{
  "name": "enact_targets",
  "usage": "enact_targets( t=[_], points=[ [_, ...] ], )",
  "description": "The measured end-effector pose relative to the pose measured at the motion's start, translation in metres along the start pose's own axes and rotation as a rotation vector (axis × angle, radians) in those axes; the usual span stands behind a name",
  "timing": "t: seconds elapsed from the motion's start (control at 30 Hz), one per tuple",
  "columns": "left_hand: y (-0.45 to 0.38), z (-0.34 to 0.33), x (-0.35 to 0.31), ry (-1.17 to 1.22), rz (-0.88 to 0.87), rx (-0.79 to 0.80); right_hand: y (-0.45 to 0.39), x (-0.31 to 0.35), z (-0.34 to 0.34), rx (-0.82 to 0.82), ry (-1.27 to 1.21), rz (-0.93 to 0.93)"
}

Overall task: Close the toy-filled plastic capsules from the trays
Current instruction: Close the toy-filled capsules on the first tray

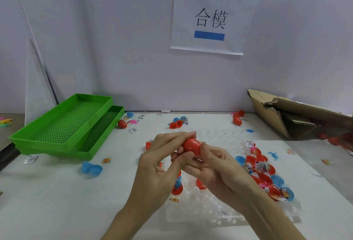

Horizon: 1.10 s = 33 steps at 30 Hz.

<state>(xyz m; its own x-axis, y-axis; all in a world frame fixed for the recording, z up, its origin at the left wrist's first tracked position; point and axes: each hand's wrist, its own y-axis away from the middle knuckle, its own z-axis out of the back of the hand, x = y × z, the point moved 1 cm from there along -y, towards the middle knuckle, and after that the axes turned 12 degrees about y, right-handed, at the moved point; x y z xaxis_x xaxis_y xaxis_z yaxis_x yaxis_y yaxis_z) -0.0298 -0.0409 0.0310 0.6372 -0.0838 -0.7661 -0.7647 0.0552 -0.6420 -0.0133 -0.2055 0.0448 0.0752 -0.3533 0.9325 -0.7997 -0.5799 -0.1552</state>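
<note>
At the frame's centre, the left hand (160, 155) and right hand (214, 165) both curl around a red capsule (192, 146), which looks closed, though fingers hide its seam. Open filled capsules (265, 174) crowd the clear tray (219, 215) at lower right; green trays (63, 125) sit stacked at left.

toy-packing workbench: trays (63, 125), wall sign (212, 18)

Two green perforated trays (63, 123), stacked and offset, sit at the left of the white table (57, 192). A torn cardboard box (294, 113) lies tipped at the right rear. On the pale wall, a paper sign (214, 18) bears two printed characters and two blue strips. A white triangular panel (36, 90) leans behind the trays.
</note>
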Motion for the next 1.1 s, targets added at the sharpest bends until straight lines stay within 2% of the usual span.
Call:
enact_targets(
  t=[0.43, 0.53, 0.67, 0.73, 1.1],
  points=[
    [0.0, -0.001, 0.001, -0.011, -0.031, 0.023, 0.003, 0.004, -0.001, -0.037, 0.03, -0.011],
    [-0.002, 0.003, 0.001, -0.126, -0.011, 0.015, 0.003, 0.006, 0.002, -0.025, 0.076, -0.045],
    [-0.004, 0.005, 0.0, -0.282, -0.011, -0.069, 0.002, 0.004, 0.001, -0.22, 0.344, -0.029],
    [-0.004, 0.005, -0.001, -0.287, -0.016, -0.095, 0.002, 0.002, 0.001, -0.261, 0.407, 0.002],
    [-0.005, 0.013, -0.002, -0.322, -0.119, -0.033, 0.005, 0.003, 0.005, -0.2, 0.464, 0.02]
  ],
)
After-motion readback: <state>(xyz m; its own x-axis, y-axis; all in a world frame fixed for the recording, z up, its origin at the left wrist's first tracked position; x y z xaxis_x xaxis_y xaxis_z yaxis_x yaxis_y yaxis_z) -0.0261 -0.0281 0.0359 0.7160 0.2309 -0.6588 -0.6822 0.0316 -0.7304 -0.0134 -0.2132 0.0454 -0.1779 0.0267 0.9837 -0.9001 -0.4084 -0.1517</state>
